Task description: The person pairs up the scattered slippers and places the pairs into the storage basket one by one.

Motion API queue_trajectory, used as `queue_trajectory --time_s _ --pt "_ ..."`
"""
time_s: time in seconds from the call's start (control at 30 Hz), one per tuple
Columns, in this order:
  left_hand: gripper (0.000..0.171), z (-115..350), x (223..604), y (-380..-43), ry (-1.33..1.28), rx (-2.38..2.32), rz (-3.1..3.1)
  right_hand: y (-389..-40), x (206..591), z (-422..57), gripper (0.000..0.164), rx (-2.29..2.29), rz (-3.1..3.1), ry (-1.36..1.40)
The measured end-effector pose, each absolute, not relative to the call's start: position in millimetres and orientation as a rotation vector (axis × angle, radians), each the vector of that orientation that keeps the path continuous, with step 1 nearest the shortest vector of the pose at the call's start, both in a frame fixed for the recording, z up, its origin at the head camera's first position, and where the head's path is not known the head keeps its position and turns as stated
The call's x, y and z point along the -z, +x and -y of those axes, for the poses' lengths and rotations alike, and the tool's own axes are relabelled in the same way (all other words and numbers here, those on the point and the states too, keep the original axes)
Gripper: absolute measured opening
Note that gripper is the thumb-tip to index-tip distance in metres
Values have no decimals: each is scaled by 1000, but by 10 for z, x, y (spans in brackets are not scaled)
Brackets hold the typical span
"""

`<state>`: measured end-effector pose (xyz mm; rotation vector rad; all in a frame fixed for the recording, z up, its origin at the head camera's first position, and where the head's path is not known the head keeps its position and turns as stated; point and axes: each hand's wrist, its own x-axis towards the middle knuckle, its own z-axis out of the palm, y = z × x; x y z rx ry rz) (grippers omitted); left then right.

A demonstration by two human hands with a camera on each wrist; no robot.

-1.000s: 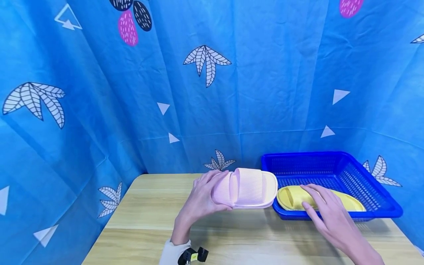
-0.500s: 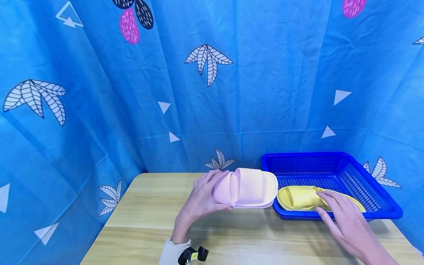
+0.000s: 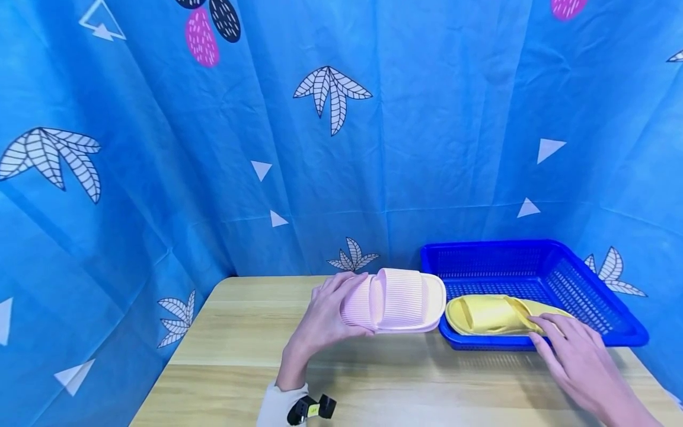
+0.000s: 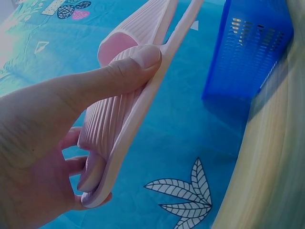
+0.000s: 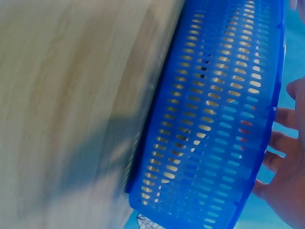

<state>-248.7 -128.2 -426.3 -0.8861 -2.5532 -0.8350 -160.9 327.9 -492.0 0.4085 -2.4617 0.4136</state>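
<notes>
My left hand [image 3: 322, 317] grips a pair of pink ribbed slippers [image 3: 402, 299] just left of the basket, thumb below and fingers above. In the left wrist view the thumb presses the ribbed strap of the pink slippers [image 4: 119, 105] from the near side. Along the front of the blue basket [image 3: 491, 261] lies a yellow slipper [image 3: 485, 314], its strap toward the left. My right hand [image 3: 581, 365] is over its right part, fingers loosely bent and fingertips right at the strap's edge. The right wrist view shows those fingers at the basket rim.
The basket stands on the right side of a light wooden table [image 3: 240, 338], close to a patterned blue curtain [image 3: 427, 148] that rises behind and beside the table. A wristband with a black device [image 3: 311, 409] sits on the left wrist.
My right hand has slid to the right along the yellow slipper, uncovering more of its strap. The left hand and the pink slippers have stayed in place.
</notes>
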Motion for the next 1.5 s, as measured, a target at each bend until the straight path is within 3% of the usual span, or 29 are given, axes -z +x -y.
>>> queue_trajectory --time_s 0.6,1.5 --pt "103 1274 4287 -2478 -817 869 2569 -1626 4982 -3362 12 -268 2525 393" --pt "105 818 4324 -2659 -829 915 2566 -1557 5032 -3354 15 -287 2582 309"
